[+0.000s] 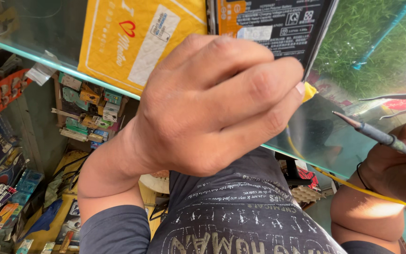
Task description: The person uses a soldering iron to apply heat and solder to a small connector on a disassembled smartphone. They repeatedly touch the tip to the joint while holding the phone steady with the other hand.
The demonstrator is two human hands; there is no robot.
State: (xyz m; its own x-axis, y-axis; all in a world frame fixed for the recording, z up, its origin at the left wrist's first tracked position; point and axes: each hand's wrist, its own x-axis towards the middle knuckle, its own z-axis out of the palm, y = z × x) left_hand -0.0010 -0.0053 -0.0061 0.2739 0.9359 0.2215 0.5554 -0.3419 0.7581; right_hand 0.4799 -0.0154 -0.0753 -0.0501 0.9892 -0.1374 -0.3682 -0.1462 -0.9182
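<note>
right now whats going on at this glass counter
A person works at a glass counter. Their left hand is closed on the edge of a flat black battery with a printed label, holding it against the glass. The right hand grips a soldering iron, its tip pointing toward the battery but clear of it. A yellow wire runs under the right wrist. A yellow padded envelope lies on the glass nearby.

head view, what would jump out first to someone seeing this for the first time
The left hand fills the middle of the frame, fingers curled around the edge of a flat black battery pack on the glass counter. At the right edge, the right hand holds a thin soldering iron, tip pointing toward the left hand. A bright yellow padded envelope lies at the top left.
</note>
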